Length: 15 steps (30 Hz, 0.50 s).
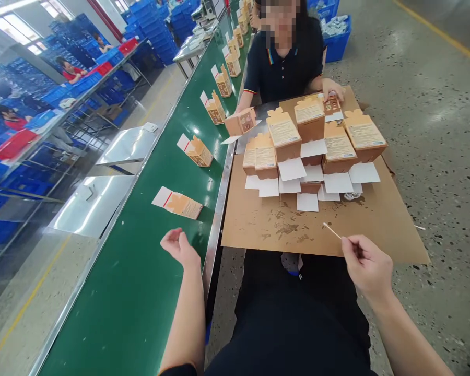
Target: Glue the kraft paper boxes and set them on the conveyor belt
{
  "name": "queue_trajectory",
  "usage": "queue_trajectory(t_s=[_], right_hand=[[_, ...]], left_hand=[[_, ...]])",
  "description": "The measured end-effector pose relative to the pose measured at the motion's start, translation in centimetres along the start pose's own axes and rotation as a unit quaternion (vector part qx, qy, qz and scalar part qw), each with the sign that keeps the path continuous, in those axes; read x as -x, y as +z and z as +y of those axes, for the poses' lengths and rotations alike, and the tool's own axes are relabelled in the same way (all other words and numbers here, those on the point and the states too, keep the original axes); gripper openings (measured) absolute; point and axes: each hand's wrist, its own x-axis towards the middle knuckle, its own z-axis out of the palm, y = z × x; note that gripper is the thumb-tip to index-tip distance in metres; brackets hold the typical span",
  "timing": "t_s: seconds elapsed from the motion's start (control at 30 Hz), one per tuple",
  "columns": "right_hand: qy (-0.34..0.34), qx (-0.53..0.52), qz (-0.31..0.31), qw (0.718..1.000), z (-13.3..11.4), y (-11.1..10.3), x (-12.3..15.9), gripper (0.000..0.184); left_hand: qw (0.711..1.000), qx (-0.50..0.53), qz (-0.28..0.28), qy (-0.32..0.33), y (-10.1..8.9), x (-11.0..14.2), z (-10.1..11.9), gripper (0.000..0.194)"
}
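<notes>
Right hand [368, 266] pinches a cotton swab [332, 231], tip out over the cardboard sheet [243, 230]. Left hand [182, 251], loosely curled, nothing visible in it, is above the green belt [113, 292], just beside nearest carton [184, 206]. Piled cartons [284, 130] sit on the cardboard farther out; co-worker [290, 78] beyond, both hands at cartons.

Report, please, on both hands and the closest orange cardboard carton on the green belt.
Left hand curled, nothing visible inside. Right hand pinching thin white-tipped swab. Carton just beyond left hand, flap open. Orange cardboard cartons piled beyond right hand.
</notes>
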Motion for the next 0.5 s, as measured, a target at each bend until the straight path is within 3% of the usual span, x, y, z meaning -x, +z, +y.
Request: queue_trajectory(t_s=[0.03,0.1,0.23,0.33,0.4,0.5], right_hand=[[0.006,0.007,0.015,1.0,0.4,-0.7,0.2,0.053],[0.01,0.017,0.037,0.999,0.9,-1.6,0.4,0.055],[0.004,0.019,0.057,0.998,0.5,-1.8,0.3,0.057],[-0.007,0.012,0.059,0.998,-0.7,-1.5,0.5,0.052],[-0.011,0.011,0.064,0.998,-1.3,-1.4,0.8,0.048],[-0.013,0.01,0.071,0.997,-1.4,-1.4,1.5,0.044]], left_hand=[[0.999,0.021,-0.021,0.02,0.7,1.0,0.4,0.033],[0.993,0.063,-0.096,0.018,3.9,2.0,2.0,0.027],[0.967,0.093,-0.216,-0.097,15.6,-0.5,6.6,0.024],[0.956,0.067,-0.234,-0.164,23.1,-3.7,9.2,0.024],[0.952,0.051,-0.231,-0.194,25.7,-5.3,10.0,0.027],[0.934,0.032,-0.263,-0.242,27.4,-6.6,10.1,0.044]])
